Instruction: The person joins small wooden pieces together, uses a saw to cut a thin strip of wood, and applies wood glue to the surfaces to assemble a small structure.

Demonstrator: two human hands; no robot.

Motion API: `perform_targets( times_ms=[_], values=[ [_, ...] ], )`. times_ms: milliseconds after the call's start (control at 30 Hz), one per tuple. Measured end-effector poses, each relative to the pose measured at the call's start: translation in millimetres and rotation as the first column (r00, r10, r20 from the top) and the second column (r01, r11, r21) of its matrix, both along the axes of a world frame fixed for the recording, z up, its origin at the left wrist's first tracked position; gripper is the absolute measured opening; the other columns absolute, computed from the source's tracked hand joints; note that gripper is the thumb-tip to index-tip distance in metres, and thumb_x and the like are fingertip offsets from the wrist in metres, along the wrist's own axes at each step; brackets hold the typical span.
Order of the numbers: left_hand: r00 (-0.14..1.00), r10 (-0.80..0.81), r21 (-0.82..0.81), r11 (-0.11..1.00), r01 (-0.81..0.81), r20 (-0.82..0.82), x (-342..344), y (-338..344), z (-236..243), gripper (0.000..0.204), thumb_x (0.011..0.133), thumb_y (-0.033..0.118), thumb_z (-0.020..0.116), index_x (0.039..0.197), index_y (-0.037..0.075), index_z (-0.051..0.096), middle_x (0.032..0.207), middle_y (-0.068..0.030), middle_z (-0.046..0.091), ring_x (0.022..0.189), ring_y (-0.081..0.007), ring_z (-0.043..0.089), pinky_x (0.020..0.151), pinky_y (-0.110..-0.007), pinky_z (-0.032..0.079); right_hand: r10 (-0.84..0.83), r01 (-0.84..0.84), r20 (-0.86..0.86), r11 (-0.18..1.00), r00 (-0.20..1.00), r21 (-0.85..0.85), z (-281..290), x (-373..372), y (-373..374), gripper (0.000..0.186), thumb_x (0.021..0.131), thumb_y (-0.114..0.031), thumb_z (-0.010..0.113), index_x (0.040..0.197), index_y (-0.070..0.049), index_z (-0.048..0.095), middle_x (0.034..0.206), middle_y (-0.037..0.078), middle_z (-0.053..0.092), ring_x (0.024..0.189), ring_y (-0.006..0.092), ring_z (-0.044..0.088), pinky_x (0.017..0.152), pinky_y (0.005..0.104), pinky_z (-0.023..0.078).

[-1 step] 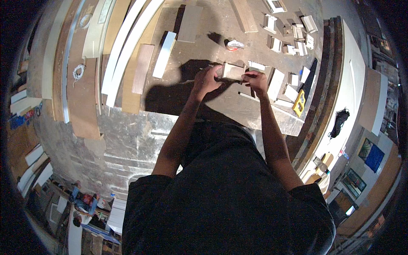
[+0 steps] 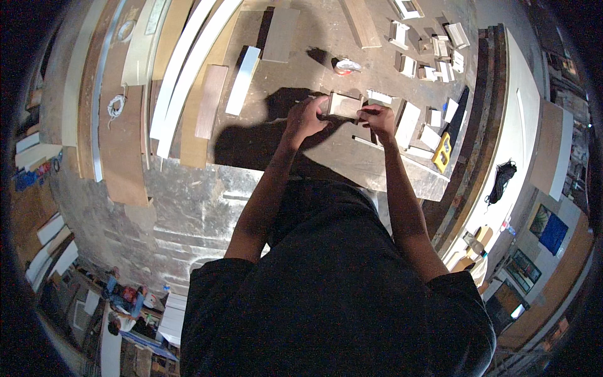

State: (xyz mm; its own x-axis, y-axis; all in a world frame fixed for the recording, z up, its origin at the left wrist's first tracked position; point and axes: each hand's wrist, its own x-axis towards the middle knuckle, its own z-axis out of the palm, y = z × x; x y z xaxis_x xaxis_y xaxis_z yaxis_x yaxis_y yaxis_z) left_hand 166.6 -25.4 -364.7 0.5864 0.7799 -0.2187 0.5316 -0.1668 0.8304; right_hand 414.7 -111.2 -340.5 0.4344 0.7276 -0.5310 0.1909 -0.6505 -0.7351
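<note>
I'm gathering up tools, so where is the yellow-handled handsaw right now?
In the head view, the yellow-handled, black-bladed handsaw lies right of the person's right hand, just beside a flat pale wooden piece.

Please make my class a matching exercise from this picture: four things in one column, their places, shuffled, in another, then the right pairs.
Things
1. small pale rectangular wooden piece
2. handsaw with a yellow handle and dark blade
3. coiled white cord
4. black stringy bundle

Places
A. on a long brown board at the left
B. on a long pale board at the right
C. between the left hand and right hand
D. near the right edge of the brown work surface

Right pairs: 1-C, 2-D, 3-A, 4-B
</note>
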Motion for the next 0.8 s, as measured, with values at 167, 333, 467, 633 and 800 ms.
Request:
perform_targets(
  times_ms=[167,333,467,633,800],
  values=[
    [1.000,0.002,0.025,1.000,-0.002,0.020,1.4,-0.1,-2.5,0.076,0.063,0.021,0.088,0.134,0.021,0.059,0.090,-0.0065,0.068,0.086,-0.0278,0.069,0.078,-0.041,0.055,-0.005,0.005,0.011,1.000,1.000,-0.004,-6.9,2.4,1.4,0.023,0.082,-0.011,0.081,0.101,0.001,0.074,0.086,0.010,0.075,0.072,0.0162,0.072,0.060,0.0294,0.060],
    [1.000,0.016,0.019,1.000,-0.017,0.021,0.1,0.0,-2.8,0.076,0.063,0.021,0.087,0.134,0.021,0.059,0.088,-0.0055,0.070,0.085,-0.0274,0.070,0.077,-0.041,0.055,-0.016,0.016,-0.018,1.000,1.000,-0.007,-6.1,0.2,4.5,0.030,0.081,-0.009,0.081,0.108,0.001,0.072,0.089,0.011,0.075,0.072,0.0176,0.072,0.058,0.0306,0.060],
    [1.000,0.000,0.063,0.998,0.000,0.010,1.6,1.9,5.3,0.076,0.064,0.023,0.087,0.135,0.021,0.059,0.087,-0.0056,0.071,0.083,-0.0277,0.070,0.077,-0.041,0.055,-0.009,0.009,-0.038,1.000,0.999,0.015,-15.1,10.8,1.8,0.029,0.081,-0.009,0.081,0.108,0.001,0.072,0.090,0.012,0.075,0.071,0.0188,0.073,0.058,0.0307,0.060],
    [1.000,0.010,0.013,1.000,-0.010,-0.006,-0.6,3.1,8.9,0.079,0.064,0.025,0.087,0.137,0.021,0.057,0.086,-0.0062,0.071,0.084,-0.0284,0.070,0.077,-0.042,0.055,0.021,-0.020,-0.060,1.000,0.998,0.021,-9.4,7.0,0.9,0.030,0.081,-0.008,0.081,0.109,0.000,0.072,0.091,0.013,0.075,0.071,0.0187,0.073,0.059,0.0302,0.060],
    [1.000,-0.003,0.004,1.000,0.003,-0.016,-0.2,1.9,10.4,0.082,0.064,0.026,0.088,0.139,0.020,0.056,0.085,-0.0066,0.071,0.084,-0.0285,0.070,0.077,-0.042,0.055,0.027,-0.025,-0.075,0.999,0.997,0.036,-2.8,4.3,-0.9,0.032,0.081,-0.010,0.081,0.110,0.001,0.072,0.092,0.013,0.076,0.074,0.0184,0.073,0.060,0.0301,0.060]
  ],
)
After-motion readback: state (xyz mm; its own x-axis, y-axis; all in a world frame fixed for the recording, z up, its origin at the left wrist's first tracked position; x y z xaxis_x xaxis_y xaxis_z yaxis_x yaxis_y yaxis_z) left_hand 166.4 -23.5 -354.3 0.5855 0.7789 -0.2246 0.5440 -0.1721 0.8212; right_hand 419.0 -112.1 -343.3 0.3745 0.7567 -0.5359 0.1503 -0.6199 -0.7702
